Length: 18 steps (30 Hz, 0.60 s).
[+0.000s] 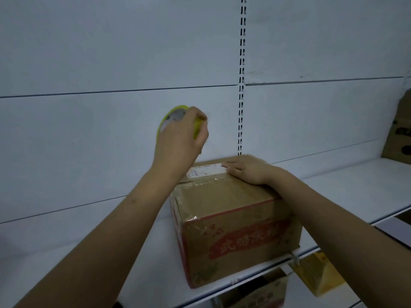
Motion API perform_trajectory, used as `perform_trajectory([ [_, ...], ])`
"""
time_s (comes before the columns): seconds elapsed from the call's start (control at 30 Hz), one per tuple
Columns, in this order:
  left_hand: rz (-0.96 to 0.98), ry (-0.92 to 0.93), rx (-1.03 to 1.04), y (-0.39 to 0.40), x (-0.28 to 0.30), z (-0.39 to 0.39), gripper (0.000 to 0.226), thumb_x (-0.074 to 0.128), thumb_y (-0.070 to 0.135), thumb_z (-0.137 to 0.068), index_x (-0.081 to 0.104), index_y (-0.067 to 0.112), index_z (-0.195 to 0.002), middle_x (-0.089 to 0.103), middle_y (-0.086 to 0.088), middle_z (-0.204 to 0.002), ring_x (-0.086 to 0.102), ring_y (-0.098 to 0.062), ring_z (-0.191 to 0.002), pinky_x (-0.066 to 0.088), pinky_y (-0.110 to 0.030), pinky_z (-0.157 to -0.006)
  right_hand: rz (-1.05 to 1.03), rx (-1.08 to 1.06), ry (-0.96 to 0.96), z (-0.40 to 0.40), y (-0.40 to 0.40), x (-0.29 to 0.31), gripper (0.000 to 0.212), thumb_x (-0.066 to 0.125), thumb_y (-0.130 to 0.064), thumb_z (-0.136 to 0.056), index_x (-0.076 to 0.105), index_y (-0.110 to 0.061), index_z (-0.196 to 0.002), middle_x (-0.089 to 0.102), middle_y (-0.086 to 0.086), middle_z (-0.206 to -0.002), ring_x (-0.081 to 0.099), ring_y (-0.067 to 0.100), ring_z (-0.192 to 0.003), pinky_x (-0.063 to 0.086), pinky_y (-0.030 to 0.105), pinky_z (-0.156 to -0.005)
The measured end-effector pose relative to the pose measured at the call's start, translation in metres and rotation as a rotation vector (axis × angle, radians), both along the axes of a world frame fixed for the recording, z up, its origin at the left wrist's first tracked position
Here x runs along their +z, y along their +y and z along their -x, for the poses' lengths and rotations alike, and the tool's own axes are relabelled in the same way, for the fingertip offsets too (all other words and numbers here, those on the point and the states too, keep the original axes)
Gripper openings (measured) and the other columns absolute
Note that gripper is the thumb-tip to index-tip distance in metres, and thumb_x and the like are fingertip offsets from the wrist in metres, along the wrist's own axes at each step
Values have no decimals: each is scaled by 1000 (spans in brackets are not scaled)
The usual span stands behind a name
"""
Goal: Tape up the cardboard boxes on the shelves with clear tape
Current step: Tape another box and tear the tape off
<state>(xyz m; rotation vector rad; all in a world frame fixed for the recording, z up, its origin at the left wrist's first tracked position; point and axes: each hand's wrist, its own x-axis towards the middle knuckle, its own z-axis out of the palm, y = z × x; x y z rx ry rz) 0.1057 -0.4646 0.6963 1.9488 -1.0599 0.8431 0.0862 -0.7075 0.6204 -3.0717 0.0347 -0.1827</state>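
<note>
You are facing a white metal shelf (93, 258) backed by pale panels (111, 52), with a slotted upright (242, 74) running down the wall just behind the box. The cardboard box (233, 223) sits on the shelf a little right of centre, near the front edge, its near face printed with a red band of characters and its top carrying a white label (205, 170). Shiny clear tape (200, 218) already wraps its top and corners. Your right hand (246, 170) lies flat on the far part of the lid, fingers (232, 165) straight and released, touching the label's right end. Your left hand (180, 138) is raised above the box's far left corner, its fingers clenched round a yellow-green tape dispenser (171, 117) held up against the back panel; whether a strip runs from it to the box is too hard to tell. Far right on the same shelf stands part of another box (398, 134). Below the shelf edge, at the lower right, more cardboard boxes (262, 292) show on a lower level, dim and partly hidden.
</note>
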Motion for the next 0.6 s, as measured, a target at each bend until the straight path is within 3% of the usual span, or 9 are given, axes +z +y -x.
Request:
perform_trajectory([
  [0.03, -79, 96, -68, -7, -2, -5, 11, 52, 30, -101, 59, 24, -106, 71, 3, -84, 65, -13, -51, 56, -37, -70, 7, -13, -12, 0, -1, -2, 51, 28, -50, -105, 46, -29, -147, 44, -9, -152, 38, 16, -140, 26, 37, -117],
  [0.1, -152, 462, -334, -17, 2, -12, 13, 55, 25, -101, 64, 15, -104, 74, 0, -78, 65, -17, -52, 56, -33, -59, -147, -44, -112, 0, -5, -8, 47, 35, -49, -101, 55, -27, -138, 57, -6, -139, 50, 19, -130, 38, 40, -109],
  [0.17, -189, 777, -548, -26, 14, -15, 21, 56, 24, -102, 68, 7, -104, 70, -3, -72, 59, -16, -50, 50, -27, -53, -523, -117, -345, 4, -11, -10, 37, 43, -32, -102, 58, -23, -135, 62, -5, -131, 55, 15, -122, 41, 32, -104],
  [0.23, -271, 925, -644, -37, 23, -17, 23, 53, 23, -103, 69, 6, -104, 62, -5, -66, 51, -14, -46, 45, -22, -47, -857, -188, -569, 11, -14, -7, 31, 41, -18, -103, 65, -19, -123, 67, 0, -122, 61, 12, -106, 45, 28, -97],
  [0.33, -477, 847, -515, -64, 26, -23, 25, 53, 25, -103, 72, 9, -104, 64, -4, -68, 54, -13, -47, 48, -25, -51, -1151, -245, -683, 20, -7, 3, 34, 34, -26, -106, 68, -22, -102, 70, 9, -111, 64, 16, -82, 52, 39, -90],
  [0.4, -590, 790, -389, -80, 28, -27, 27, 54, 27, -102, 73, 7, -106, 66, -4, -69, 57, -11, -48, 50, -25, -52, -1255, -211, -667, 24, -1, 10, 49, 27, -47, -106, 70, -25, -103, 70, 7, -109, 67, 20, -82, 53, 42, -88],
  [0.47, -624, 850, -351, -92, 31, -31, 28, 55, 25, -101, 72, 3, -104, 65, -6, -68, 56, -11, -49, 50, -24, -49, -1262, -163, -564, 27, 3, 14, 64, 22, -65, -100, 72, -25, -103, 73, 2, -100, 70, 20, -85, 55, 37, -84],
  [0.53, -657, 900, -310, -100, 32, -33, 29, 57, 27, -100, 72, 3, -102, 65, -8, -71, 55, -12, -51, 49, -23, -49, -1226, -151, -481, 27, 5, 15, 61, 33, -66, -97, 73, -21, -96, 73, -2, -85, 70, 16, -79, 56, 33, -80],
  [0.6, -683, 895, -250, -106, 29, -36, 32, 56, 30, -99, 73, 3, -103, 70, -7, -75, 53, -13, -52, 48, -24, -51, -1140, -143, -505, 26, 5, 11, 48, 52, -56, -96, 74, -13, -88, 73, -1, -79, 70, 15, -75, 58, 32, -76],
])
